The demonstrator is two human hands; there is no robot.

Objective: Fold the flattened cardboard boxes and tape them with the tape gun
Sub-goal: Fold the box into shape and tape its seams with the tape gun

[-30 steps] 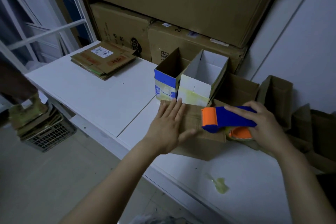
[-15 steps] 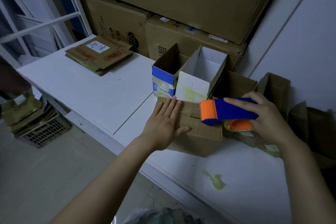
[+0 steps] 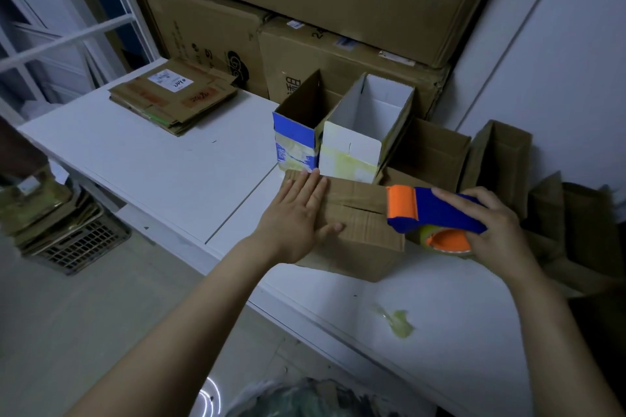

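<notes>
A small brown cardboard box (image 3: 359, 234) stands on the white table (image 3: 176, 173), its closed flaps facing up with a seam across the top. My left hand (image 3: 298, 213) presses flat on the box's left part, fingers straight. My right hand (image 3: 498, 230) grips the blue and orange tape gun (image 3: 430, 210), whose orange roller sits at the right end of the seam. A stack of flattened cardboard boxes (image 3: 172, 98) lies at the table's far left.
Two folded boxes, a blue-fronted box (image 3: 298, 132) and a white box (image 3: 366, 132), stand open just behind. More brown boxes (image 3: 498, 156) crowd the right. Large cartons (image 3: 305, 10) line the back wall. A tape scrap (image 3: 396, 322) lies near the front edge. A crate (image 3: 81, 240) sits on the floor.
The view has shifted slightly. Both hands stay on the box; the tape gun sits a little further right along the seam than a second ago.
</notes>
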